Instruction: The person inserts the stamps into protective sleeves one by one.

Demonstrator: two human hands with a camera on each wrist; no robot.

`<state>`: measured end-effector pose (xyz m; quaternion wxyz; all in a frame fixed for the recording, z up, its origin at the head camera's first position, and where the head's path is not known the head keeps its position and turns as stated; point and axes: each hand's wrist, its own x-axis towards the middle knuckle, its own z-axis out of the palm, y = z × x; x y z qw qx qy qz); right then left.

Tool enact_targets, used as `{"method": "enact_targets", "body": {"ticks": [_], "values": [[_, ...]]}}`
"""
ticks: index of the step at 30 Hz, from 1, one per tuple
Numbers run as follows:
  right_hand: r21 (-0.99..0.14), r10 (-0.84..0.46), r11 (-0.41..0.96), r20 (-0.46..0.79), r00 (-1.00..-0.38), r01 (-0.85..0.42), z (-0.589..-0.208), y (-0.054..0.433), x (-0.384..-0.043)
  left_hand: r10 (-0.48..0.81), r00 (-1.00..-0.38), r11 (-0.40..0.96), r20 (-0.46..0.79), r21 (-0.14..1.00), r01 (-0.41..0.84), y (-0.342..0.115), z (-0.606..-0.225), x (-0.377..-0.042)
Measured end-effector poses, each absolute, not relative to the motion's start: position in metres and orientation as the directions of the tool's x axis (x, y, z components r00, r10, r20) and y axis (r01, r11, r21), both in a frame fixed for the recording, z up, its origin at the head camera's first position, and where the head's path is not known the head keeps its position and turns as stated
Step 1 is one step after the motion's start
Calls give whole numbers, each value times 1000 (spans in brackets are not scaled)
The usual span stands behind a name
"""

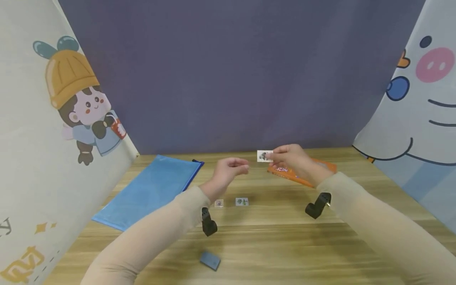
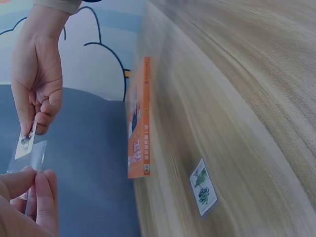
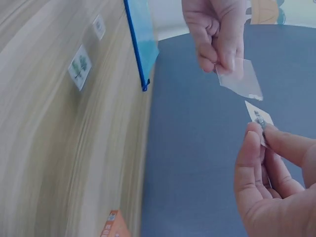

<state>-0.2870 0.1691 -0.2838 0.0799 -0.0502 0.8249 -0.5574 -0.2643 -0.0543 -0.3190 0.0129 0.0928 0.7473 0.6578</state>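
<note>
My right hand (image 1: pixel 293 158) pinches a small white stamp (image 1: pixel 263 156) with a dark printed picture, held up above the table. A transparent plastic sleeve (image 3: pixel 240 80) is between the thumb and fingers of my left hand (image 1: pixel 228 174). The right wrist view has the sleeve's open-looking edge close to the stamp's edge, the stamp just below it. Down on the table lie another stamp with green plants (image 1: pixel 242 202) and a smaller pale one (image 1: pixel 219 203), side by side under the hands.
A blue zip folder (image 1: pixel 149 190) lies on the left of the wooden table (image 1: pixel 270 245). Behind my right hand is a flat orange book or box (image 1: pixel 327 165). Near the front sits a small grey-blue block (image 1: pixel 210 260). A dark curtain (image 1: pixel 228 79) hangs behind.
</note>
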Motion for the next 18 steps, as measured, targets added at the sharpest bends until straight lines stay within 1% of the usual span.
{"method": "enact_targets", "body": {"ticks": [10, 18], "values": [[-977, -232, 212, -35, -972, -16, -274, 161, -280, 93, -993, 26, 73, 997, 76, -60, -308, -266], [-986, -241, 165, -18, -970, -23, -269, 156, -274, 53, -998, -2, 40, 999, 40, -60, -306, -265]]}}
